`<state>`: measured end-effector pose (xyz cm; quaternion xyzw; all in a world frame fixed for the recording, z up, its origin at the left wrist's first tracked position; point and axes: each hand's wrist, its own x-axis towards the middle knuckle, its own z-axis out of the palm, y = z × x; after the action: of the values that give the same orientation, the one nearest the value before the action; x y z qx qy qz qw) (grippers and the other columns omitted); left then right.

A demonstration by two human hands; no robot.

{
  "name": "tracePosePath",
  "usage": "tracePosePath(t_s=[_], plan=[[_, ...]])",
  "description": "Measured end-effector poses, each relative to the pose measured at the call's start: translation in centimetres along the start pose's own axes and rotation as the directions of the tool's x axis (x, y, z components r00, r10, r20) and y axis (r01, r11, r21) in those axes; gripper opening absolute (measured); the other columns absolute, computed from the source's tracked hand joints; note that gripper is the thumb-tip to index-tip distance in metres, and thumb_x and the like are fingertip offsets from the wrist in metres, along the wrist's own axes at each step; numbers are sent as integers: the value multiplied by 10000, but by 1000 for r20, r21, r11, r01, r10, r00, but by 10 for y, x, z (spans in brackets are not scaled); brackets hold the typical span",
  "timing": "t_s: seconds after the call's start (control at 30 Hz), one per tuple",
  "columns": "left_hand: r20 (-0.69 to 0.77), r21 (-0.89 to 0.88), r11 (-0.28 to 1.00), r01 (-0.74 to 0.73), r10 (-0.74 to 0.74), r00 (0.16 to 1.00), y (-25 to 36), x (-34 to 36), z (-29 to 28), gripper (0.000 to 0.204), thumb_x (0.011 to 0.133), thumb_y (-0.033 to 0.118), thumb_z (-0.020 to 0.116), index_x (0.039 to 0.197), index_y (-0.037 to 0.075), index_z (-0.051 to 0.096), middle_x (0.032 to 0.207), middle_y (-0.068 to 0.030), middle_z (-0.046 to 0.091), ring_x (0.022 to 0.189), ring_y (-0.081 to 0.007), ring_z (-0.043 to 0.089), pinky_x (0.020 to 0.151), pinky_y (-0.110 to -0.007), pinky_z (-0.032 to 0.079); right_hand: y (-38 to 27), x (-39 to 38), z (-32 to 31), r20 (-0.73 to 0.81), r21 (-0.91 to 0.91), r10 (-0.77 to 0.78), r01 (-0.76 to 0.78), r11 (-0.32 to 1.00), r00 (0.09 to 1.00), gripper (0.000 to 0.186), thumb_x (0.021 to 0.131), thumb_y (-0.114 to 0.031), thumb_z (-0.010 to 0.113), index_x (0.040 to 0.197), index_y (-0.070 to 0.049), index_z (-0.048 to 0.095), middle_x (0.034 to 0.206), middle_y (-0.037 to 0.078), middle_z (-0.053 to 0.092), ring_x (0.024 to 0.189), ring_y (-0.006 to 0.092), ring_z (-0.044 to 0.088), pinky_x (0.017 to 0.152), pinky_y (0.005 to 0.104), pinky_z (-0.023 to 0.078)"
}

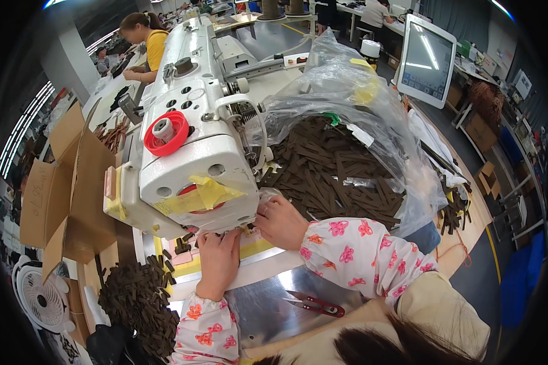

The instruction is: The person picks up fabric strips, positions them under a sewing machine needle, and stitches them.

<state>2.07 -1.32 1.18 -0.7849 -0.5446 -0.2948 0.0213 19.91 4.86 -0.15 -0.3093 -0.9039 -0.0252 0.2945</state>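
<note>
A white industrial sewing machine (195, 134) with a red knob stands before me. My left hand (218, 258) is at the work area below its head, fingers bent and close together, beside small dark pieces on a pink and yellow plate (192, 258). My right hand (281, 222) lies on the other side of the head, its fingers curled inward near the edge of a clear plastic bag (417, 176). Whatever the fingertips of either hand hold is too small or hidden to make out. The bag lies open with many dark brown fabric strips (329, 164) in it.
Red-handled thread snips (315, 304) rest on the metal table plate (262, 319). A heap of short dark strips (137, 301) lies at the left, near a cardboard box (91, 201) and a white fan (42, 298). A tablet screen (426, 61) stands back right. A co-worker in yellow (155, 48) sits behind.
</note>
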Motion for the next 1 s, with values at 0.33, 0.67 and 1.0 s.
tracePosePath(t_s=[0.33, 0.67, 1.0], plan=[[-94, 253, 952, 170, -151, 984, -59, -10, -26, 88, 737, 71, 604, 678, 6, 616, 651, -161, 570, 691, -359, 520, 685, -435, 364, 85, 17, -67, -239, -157, 259, -301, 941, 936, 93, 704, -127, 647, 762, -88, 586, 780, 55, 556, 789, 235, 562, 677, 376, 404], [78, -8, 962, 274, -273, 959, -45, -12, -73, 195, 717, 26, 615, 910, 39, 636, 885, -143, 602, 814, -344, 566, 708, -404, 466, 109, 5, -57, -184, -265, 312, -353, 898, 932, 110, 687, -97, 650, 776, -96, 585, 790, 52, 554, 790, 231, 564, 697, 363, 366], [-155, 92, 907, 412, -396, 905, -71, -44, -98, 172, 692, -83, 549, 788, 39, 622, 816, -144, 569, 739, -320, 583, 655, -394, 476, 79, 18, -92, -203, 78, 312, -302, 950, 928, 123, 687, -78, 658, 699, -57, 538, 663, 87, 562, 639, 289, 569, 576, 391, 412]])
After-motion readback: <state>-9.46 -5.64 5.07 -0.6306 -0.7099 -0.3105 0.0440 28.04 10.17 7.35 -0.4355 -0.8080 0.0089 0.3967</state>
